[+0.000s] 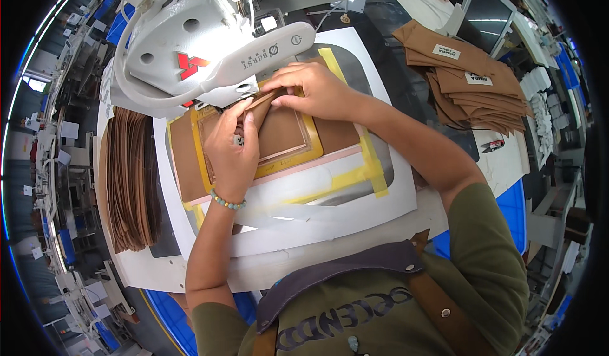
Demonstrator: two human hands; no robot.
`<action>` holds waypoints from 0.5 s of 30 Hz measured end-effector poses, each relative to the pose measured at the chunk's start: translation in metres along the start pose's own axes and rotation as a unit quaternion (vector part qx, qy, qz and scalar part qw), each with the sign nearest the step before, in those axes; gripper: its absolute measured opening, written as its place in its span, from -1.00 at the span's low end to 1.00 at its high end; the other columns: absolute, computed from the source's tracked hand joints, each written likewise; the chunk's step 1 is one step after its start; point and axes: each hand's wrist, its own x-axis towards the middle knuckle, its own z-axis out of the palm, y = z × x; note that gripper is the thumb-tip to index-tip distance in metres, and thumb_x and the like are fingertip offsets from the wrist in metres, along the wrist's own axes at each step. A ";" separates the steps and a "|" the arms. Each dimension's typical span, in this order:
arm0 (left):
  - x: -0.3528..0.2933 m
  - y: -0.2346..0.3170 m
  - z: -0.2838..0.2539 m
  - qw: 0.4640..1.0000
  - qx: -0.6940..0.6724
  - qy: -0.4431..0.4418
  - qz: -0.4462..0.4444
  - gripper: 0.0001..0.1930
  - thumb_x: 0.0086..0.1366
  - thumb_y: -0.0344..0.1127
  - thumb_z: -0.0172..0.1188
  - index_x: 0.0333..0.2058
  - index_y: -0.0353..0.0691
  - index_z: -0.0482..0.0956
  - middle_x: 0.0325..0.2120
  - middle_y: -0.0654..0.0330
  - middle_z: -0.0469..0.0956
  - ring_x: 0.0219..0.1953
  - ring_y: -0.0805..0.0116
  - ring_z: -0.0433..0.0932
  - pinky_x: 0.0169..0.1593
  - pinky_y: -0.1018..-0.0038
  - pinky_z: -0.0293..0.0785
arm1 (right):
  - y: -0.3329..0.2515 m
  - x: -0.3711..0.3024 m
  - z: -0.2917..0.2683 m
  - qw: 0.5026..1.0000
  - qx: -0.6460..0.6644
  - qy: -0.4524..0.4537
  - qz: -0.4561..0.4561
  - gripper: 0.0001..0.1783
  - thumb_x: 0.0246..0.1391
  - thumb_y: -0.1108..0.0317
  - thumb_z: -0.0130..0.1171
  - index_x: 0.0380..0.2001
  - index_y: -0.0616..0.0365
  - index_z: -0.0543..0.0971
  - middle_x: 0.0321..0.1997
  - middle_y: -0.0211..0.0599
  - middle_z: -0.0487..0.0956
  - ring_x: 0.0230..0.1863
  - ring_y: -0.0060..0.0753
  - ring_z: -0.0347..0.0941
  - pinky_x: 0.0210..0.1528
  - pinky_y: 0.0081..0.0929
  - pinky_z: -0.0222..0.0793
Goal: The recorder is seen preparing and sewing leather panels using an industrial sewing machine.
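A folded piece of brown fabric (261,107) is pinched up between my two hands, just below the head of a white sewing machine (168,58). My left hand (233,145), with a beaded bracelet at the wrist, grips its near left side, fingers bent. From the right, my right hand (311,91) closes its thumb and fingers on the other side. Beneath them lies a yellow-edged rectangular frame (285,164) around a flat brown panel (279,131). The frame rests on a template with yellow tape (375,166) and a white sheet (374,207).
A tall stack of brown pieces (130,178) stands on the left. More brown pieces with white labels (469,83) are piled at the right, near a tilted screen (487,17). A small red and black tool (493,145) lies by the right edge, above a blue bin (514,213).
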 end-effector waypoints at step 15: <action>-0.004 -0.023 -0.008 0.982 -0.152 -0.038 -0.102 -0.81 0.49 -0.56 0.26 0.01 -0.32 0.73 -0.24 0.30 0.71 -0.35 0.71 0.58 -0.28 0.67 0.50 | 0.023 0.000 0.015 0.966 0.211 -0.080 0.123 -0.69 0.51 0.29 0.23 0.11 0.20 0.78 -0.04 -0.33 0.75 -0.19 -0.59 0.64 -0.11 -0.60 0.58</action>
